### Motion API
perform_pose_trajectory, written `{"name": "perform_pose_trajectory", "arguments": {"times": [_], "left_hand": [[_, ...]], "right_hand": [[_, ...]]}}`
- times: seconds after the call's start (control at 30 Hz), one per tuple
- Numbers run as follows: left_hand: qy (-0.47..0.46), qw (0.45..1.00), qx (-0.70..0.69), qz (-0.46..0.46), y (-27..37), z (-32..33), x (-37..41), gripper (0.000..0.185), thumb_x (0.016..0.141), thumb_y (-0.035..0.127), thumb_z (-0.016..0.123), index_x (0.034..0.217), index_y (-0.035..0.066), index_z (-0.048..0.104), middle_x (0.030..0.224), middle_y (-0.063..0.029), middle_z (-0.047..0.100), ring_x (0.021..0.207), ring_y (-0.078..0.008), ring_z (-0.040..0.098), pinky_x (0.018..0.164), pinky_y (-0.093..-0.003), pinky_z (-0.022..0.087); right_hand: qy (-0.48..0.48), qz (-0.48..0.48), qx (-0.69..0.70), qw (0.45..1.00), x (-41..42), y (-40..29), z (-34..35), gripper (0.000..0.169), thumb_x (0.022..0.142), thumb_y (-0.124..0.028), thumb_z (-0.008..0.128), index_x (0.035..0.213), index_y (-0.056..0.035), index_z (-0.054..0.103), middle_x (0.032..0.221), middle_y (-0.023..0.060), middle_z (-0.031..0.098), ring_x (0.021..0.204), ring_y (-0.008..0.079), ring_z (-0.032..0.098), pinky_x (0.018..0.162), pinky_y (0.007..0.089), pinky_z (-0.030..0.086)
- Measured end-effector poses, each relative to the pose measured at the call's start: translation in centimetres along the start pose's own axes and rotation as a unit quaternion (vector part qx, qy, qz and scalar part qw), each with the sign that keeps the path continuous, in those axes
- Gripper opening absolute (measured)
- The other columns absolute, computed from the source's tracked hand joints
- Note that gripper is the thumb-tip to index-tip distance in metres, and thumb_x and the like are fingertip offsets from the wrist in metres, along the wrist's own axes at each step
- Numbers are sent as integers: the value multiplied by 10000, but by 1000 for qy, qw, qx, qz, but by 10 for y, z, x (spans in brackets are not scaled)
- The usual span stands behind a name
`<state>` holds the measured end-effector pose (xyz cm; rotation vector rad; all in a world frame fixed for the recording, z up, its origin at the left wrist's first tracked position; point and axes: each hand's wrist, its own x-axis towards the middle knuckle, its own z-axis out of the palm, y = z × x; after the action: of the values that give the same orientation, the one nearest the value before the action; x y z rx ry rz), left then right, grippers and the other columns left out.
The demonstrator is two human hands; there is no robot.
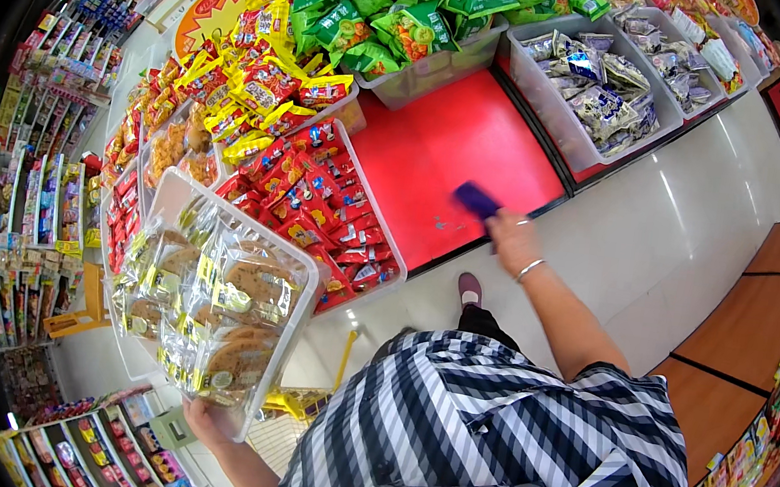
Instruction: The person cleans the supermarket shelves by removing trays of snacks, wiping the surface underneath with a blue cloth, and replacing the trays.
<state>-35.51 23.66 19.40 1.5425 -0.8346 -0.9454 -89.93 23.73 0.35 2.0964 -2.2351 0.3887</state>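
Observation:
My left hand (205,423) grips the lower edge of a translucent plastic bin (309,306). The bin leans over the display and holds several clear-wrapped packs of round brown biscuits (252,282). In my right hand (511,241) is a dark purple item (476,200), blurred; I cannot tell if it is a cloth or a brush. It is above a bare red display surface (434,169) with a few pale marks near its front edge. Next to that surface, a bin of red snack packets (308,198) sits partly behind the biscuit bin.
Green snack bags (386,19) and yellow-red packets (264,78) are heaped behind. A bin of silver-blue packets (602,94) stands beyond a black divider (535,137). A yellow-trimmed cart (288,405) is by my left side. Wooden shelves (726,332) line the right.

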Motion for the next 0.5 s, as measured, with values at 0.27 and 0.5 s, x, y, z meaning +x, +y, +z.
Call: {"name": "perform_pose_trajectory", "arguments": {"times": [0.27, 0.5], "left_hand": [[-20, 999, 34, 24, -7, -12, 6, 296, 690, 135, 442, 936, -7, 523, 888, -70, 529, 788, -179, 532, 672, -293, 445], [-3, 997, 80, 9, -2, -12, 4, 231, 759, 101, 437, 853, -40, 593, 973, -82, 501, 855, -178, 499, 699, -265, 406]], "right_hand": [[11, 250, -112, 962, 21, 83, -20, 450, 727, -53, 507, 1171, 4, 462, 1227, 201, 395, 1047, 309, 440, 888, 346, 388], [-62, 261, -109, 957, 97, 94, 11, 424, 819, -102, 409, 1231, 1, 408, 1290, 195, 335, 1162, 294, 361, 975, 326, 314]]}}
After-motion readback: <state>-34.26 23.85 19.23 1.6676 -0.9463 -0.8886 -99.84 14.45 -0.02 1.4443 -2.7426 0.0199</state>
